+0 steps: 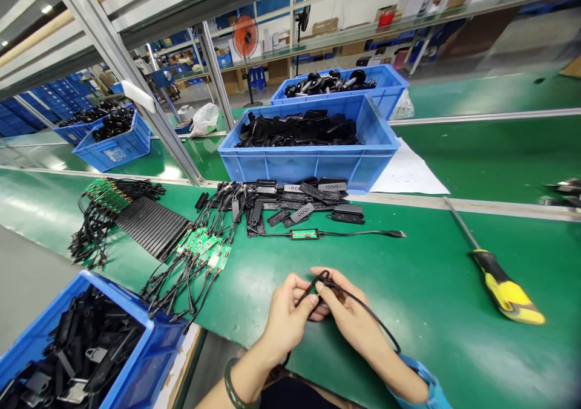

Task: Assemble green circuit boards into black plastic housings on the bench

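Close together over the green bench, my left hand (290, 312) and my right hand (347, 309) are both closed on a black cable (374, 318). The cable loops up between my fingertips, and one end trails past my right wrist. A bit of green shows between my fingers; the rest there is hidden. Just beyond my hands lies a small green circuit board (305, 235) with a black cable at each end. Behind it, black plastic casings (302, 212) are heaped. Several cabled circuit boards (206, 247) form a bundle to the left.
A yellow-and-black screwdriver (508, 291) lies at right. A blue bin (299, 161) of black parts stands behind the casings, with another blue bin (149, 342) at lower left. A metal post (158, 121) rises at left. A ridged black block (152, 227) rests beside the boards.
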Available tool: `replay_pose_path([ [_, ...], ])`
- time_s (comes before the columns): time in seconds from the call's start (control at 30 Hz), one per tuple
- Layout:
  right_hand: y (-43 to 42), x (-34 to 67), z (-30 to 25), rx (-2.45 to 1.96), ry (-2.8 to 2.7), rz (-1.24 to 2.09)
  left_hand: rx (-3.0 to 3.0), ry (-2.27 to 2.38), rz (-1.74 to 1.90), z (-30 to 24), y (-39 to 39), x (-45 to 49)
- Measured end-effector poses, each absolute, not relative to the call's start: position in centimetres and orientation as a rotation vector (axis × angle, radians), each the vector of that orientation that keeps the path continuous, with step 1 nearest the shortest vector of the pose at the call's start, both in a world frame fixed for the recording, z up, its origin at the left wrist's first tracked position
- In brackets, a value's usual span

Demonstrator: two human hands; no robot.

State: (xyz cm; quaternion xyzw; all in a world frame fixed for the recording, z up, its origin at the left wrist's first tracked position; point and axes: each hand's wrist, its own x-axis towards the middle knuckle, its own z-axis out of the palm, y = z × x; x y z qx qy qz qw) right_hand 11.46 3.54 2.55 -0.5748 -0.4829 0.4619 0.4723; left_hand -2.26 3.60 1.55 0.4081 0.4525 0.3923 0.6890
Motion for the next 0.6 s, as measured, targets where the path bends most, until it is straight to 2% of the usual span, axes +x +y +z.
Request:
replay_pose_path([
  [0.07,3.4,12.7,3.3,-1.39,-1.321,1.304,1.038,1.075,0.834,2.0,4.4,-3.3],
  [0.17,2.7,14.4,4.4,-1.232,-1.423,1.773,1.403,1.196,0.682,3.1,5.7,-4.9],
  [0.2,2.5,14.9,4.6,-1.194,-1.402,1.802,1.539,1.22,0.618,3.4,6.1,-5.3],
  [0.23,2.3,15.2,4.6,-1.194,-1.397,1.722,1.671,1.226,0.562,3.7,6.4,-5.6],
  [0.33,2.3,15.8,3.6,-1.339,-1.605,1.132,1.977,1.227,0.465,4.0,7.3,-5.8],
  [0.4,2.8,16.1,2.5,-1.414,-1.806,0.865,2.052,1.233,0.425,3.7,7.8,-5.6],
  [0.6,4.4,16.8,1.6,-1.502,-1.968,0.898,1.968,1.243,0.41,2.4,8.7,-5.4],
])
